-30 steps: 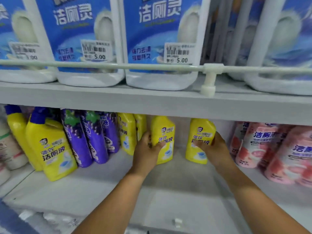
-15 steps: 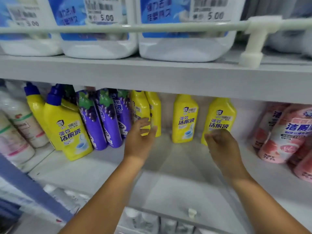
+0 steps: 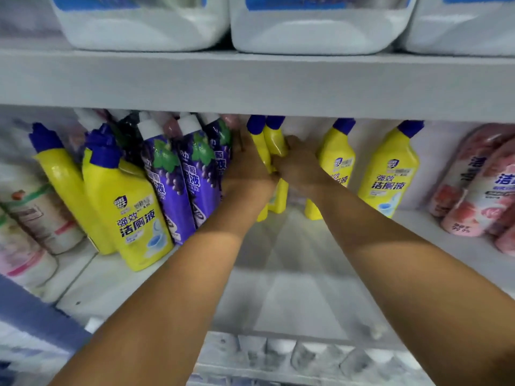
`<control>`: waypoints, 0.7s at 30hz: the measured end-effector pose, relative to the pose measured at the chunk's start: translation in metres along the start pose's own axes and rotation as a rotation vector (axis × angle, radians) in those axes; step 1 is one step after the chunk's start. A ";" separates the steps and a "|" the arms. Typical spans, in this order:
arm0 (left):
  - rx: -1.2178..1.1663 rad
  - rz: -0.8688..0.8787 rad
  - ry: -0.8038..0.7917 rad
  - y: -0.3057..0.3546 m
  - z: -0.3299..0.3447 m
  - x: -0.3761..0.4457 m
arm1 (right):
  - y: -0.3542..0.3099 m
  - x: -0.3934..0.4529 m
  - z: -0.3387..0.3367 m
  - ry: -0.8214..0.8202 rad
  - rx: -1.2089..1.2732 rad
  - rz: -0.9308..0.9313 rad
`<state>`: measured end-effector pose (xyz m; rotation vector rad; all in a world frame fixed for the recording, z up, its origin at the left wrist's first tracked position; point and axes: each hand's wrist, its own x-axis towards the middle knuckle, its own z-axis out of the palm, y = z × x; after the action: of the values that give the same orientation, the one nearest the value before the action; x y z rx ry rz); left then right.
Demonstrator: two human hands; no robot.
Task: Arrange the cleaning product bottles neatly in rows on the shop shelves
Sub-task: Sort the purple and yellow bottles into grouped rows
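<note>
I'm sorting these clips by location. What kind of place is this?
Most likely a shop aisle for cleaning products. White shelves hold rows of identical yellow bottles, purple bottles and pink bottles, with large white jugs above.

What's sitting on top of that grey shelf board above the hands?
On the upper shelf stand big white jugs with blue labels, side by side. Only their bottoms show; tops and anything behind them are out of view.
</note>
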<state>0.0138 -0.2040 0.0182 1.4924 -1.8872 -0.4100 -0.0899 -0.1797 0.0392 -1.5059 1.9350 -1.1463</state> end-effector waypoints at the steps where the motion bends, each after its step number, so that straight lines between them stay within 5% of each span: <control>1: 0.012 0.008 -0.005 0.000 0.001 0.003 | 0.000 -0.005 0.000 0.015 -0.037 -0.004; 6: 0.004 0.102 -0.061 -0.007 -0.011 -0.003 | 0.010 -0.043 -0.021 0.159 -0.064 0.010; 10: -0.290 0.011 -0.082 0.001 -0.004 -0.020 | 0.041 -0.071 -0.061 0.237 -0.135 -0.038; 21: -0.311 0.009 -0.057 0.009 0.017 -0.037 | 0.082 -0.080 -0.101 0.303 -0.155 0.045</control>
<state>-0.0002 -0.1699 -0.0004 1.2760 -1.7769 -0.7133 -0.1875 -0.0646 0.0177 -1.4222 2.2939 -1.2923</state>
